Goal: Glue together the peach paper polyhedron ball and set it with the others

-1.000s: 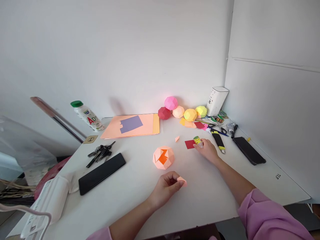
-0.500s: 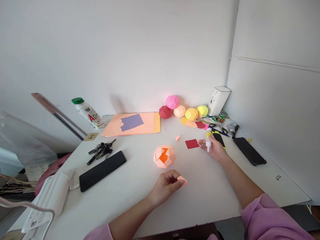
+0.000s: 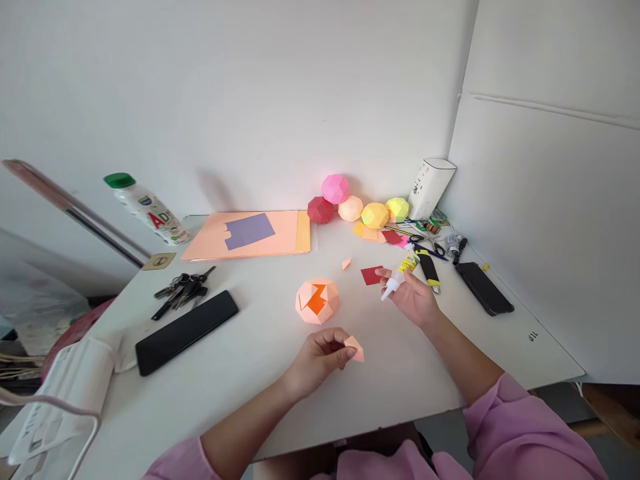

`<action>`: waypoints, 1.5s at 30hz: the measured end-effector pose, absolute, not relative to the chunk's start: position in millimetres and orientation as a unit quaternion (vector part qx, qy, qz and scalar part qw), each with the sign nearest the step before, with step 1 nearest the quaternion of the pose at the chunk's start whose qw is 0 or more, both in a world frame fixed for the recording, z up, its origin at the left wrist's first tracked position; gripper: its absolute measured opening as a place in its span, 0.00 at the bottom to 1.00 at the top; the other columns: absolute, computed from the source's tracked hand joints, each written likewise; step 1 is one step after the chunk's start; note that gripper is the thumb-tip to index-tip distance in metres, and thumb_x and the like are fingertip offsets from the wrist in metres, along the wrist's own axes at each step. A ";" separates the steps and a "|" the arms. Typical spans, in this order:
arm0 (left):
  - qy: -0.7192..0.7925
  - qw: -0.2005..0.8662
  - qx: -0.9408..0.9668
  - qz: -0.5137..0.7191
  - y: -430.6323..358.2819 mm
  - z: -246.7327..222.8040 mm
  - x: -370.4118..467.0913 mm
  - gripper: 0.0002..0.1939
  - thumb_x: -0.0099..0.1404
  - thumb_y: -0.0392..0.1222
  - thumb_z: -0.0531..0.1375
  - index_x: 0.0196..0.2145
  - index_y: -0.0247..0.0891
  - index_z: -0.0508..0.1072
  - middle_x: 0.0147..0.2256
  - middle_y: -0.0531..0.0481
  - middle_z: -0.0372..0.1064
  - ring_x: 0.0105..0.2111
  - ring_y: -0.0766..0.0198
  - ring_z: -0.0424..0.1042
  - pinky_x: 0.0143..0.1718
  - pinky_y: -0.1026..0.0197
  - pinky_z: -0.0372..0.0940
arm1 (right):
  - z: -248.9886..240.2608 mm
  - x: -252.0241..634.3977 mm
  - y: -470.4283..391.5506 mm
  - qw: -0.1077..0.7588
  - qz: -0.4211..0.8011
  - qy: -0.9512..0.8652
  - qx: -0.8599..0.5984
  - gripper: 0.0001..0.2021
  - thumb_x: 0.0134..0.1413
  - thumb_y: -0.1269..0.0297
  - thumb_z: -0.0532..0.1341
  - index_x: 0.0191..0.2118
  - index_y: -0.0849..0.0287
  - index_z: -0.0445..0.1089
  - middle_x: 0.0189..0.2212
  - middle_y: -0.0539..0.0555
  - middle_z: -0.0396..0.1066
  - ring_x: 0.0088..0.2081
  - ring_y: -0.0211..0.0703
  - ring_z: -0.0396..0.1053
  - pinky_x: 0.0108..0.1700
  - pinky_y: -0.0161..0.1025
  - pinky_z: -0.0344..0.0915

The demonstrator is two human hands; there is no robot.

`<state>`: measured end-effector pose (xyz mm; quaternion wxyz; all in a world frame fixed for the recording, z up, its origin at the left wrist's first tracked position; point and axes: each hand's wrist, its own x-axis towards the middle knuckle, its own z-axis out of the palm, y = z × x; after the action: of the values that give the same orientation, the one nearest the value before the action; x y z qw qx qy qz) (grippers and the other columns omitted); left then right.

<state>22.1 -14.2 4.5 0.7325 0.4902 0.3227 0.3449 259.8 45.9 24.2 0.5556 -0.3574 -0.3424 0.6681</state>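
Observation:
A small peach paper piece [image 3: 355, 348] is pinched between the thumb and fingers of my left hand [image 3: 320, 359], low over the table. My right hand [image 3: 413, 293] holds a glue bottle [image 3: 409, 263] with a yellow label, its white nozzle tilted down to the left. Just beyond my left hand sits a peach faceted paper ball [image 3: 306, 303] with an orange opening on top. A tiny peach scrap [image 3: 347, 264] lies behind the ball. Beside my right fingertips is a red paper piece [image 3: 371, 275].
Several coloured paper balls [image 3: 335, 189] stand by the wall, near scissors [image 3: 439, 249] and a cutter [image 3: 428, 268]. Peach sheets [image 3: 205, 240], a bottle [image 3: 155, 217], keys [image 3: 187, 290] and a black phone-like slab [image 3: 187, 331] are left. A black case [image 3: 484, 289] lies right.
My right hand has brought the glue bottle left, toward my left hand, and its nozzle has tilted from nearly straight down to down-left. The whole view has shifted slightly.

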 end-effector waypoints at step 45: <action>0.281 0.699 0.578 0.314 -22.9 2.8 20.4 0.14 0.63 0.52 0.61 0.32 0.39 0.78 0.31 0.50 0.63 0.28 0.68 0.60 0.30 0.63 0.58 | 26.5 215.0 -3.0 0.413 0.705 -0.467 -0.340 0.18 0.54 0.45 0.61 0.35 0.57 0.63 0.30 0.55 0.74 0.35 0.44 0.67 0.39 0.40 0.60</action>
<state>20.4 -22.9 2.8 0.6991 0.5778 0.2806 0.3141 215.0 -3.0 26.5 0.4126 -0.3402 -0.4665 0.7046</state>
